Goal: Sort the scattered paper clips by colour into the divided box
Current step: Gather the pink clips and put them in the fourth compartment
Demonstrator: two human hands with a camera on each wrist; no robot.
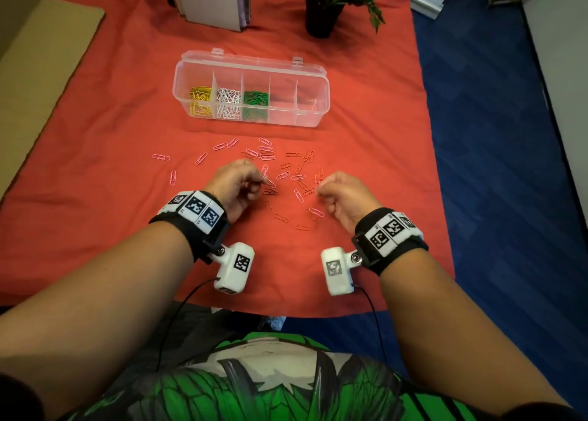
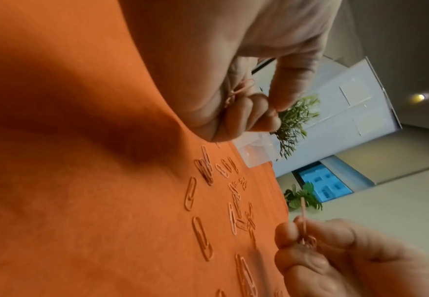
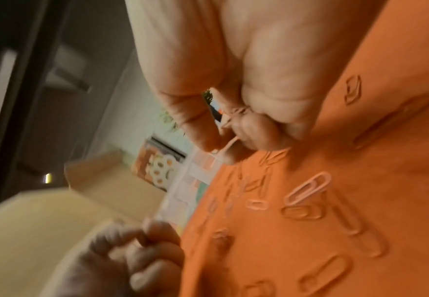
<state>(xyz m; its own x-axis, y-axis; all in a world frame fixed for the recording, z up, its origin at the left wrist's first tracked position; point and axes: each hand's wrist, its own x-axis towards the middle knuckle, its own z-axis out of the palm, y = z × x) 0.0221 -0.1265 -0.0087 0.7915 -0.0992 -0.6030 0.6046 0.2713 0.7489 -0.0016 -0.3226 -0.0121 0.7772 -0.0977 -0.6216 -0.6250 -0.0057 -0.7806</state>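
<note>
The clear divided box lies open at the cloth's middle, with yellow clips, white clips and green clips in its three left compartments and a single clip in the far right one. Pink and red clips lie scattered in front of the box. My left hand hovers over them, fingers curled round a few clips. My right hand pinches a small bunch of clips just above the cloth.
A red cloth covers the surface. A potted plant and a cardboard stand sit behind the box. Blue floor runs along the right, a beige board along the left.
</note>
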